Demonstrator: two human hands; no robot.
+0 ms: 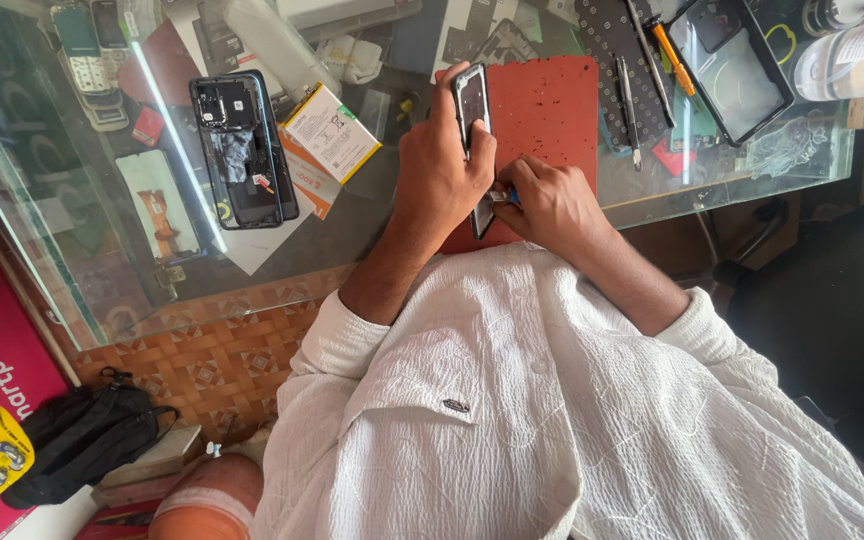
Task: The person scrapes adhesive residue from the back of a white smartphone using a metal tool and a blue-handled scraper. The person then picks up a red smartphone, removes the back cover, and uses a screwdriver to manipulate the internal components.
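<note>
Left hand (440, 165) grips a phone (472, 110) upright over the red mat (552, 110); right hand (549, 200) fingers pinch a small tool (504, 197) at its lower edge, back unopened.

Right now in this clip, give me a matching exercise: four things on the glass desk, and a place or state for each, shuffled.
Things:
1. small phone
2. opened phone body
3. orange-handled tool
4. red work mat

Places or states:
A. lying back-off, insides showing, left of the hands
B. spread flat under both hands
C. gripped by the left hand, with the right hand working at its lower end
D. lying untouched toward the desk's far right

Pairs: 1-C, 2-A, 3-D, 4-B
</note>
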